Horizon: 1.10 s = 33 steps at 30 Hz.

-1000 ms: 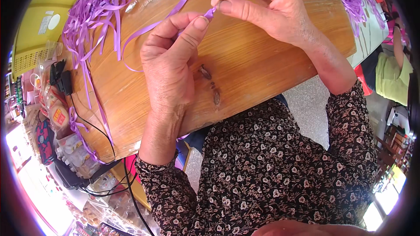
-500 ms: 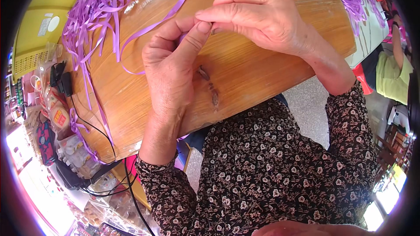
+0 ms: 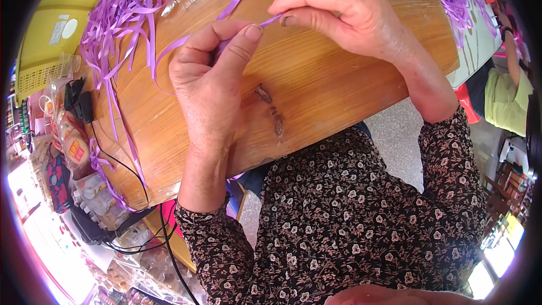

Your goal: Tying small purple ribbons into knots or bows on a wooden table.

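A narrow purple ribbon (image 3: 271, 21) is stretched between my two hands above the wooden table (image 3: 316, 90). My left hand (image 3: 212, 59) pinches it between thumb and forefinger, and a length of it trails from that hand toward the far side. Thumb and fingertips of my right hand (image 3: 339, 14) are closed on the short piece at the other end. Part of the ribbon lies hidden inside my left fingers. A heap of loose purple ribbons (image 3: 132, 11) spreads over the table's far left.
At the far left stands a yellow plastic basket (image 3: 56, 5). Plastic packets (image 3: 101, 197) and a black cable (image 3: 121, 164) lie along the left edge. More purple ribbon (image 3: 449, 0) hangs at the far right, near another person in a yellow-green garment (image 3: 505, 101).
My hands were touching at the fingertips; now they are apart, the left one further left and the right one slightly right. A short stretch of ribbon shows between them.
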Each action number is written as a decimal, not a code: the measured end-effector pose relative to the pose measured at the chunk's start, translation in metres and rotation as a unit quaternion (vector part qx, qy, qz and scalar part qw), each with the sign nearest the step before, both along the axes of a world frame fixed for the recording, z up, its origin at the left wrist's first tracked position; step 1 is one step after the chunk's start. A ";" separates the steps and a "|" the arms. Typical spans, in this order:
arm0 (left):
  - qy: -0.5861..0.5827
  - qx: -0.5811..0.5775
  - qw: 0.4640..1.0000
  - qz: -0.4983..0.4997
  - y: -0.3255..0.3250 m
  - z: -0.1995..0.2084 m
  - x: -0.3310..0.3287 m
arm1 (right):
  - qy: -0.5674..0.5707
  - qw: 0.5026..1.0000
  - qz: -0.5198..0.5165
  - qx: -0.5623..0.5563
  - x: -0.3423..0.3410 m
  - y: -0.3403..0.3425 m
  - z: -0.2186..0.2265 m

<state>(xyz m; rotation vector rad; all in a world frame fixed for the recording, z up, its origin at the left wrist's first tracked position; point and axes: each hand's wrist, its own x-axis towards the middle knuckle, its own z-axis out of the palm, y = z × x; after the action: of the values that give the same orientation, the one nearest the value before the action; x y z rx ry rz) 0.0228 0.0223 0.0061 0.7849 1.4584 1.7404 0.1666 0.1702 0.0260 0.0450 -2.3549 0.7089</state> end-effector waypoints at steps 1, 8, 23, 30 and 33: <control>-0.023 -0.007 1.000 -0.004 0.000 0.001 -0.001 | 0.001 1.000 0.000 0.001 -0.001 -0.001 0.002; -0.056 0.000 0.998 -0.017 -0.001 0.000 0.000 | 0.001 0.999 -0.009 -0.033 -0.005 0.003 -0.011; -0.006 0.011 1.000 -0.009 -0.001 0.000 0.008 | 0.021 0.989 -0.013 0.147 -0.007 0.003 -0.022; 0.164 0.023 0.986 -0.001 -0.001 -0.002 0.004 | 0.006 0.994 -0.013 0.106 -0.007 0.007 -0.018; 0.431 0.028 0.902 0.007 -0.001 0.007 -0.010 | 0.018 0.999 -0.041 0.021 -0.009 0.010 -0.018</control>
<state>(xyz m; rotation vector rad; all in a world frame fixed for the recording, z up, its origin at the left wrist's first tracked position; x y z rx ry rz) 0.0125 0.0208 0.0136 1.7216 1.9571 1.4944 0.1577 0.1804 0.0085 -0.0190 -2.3228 0.6131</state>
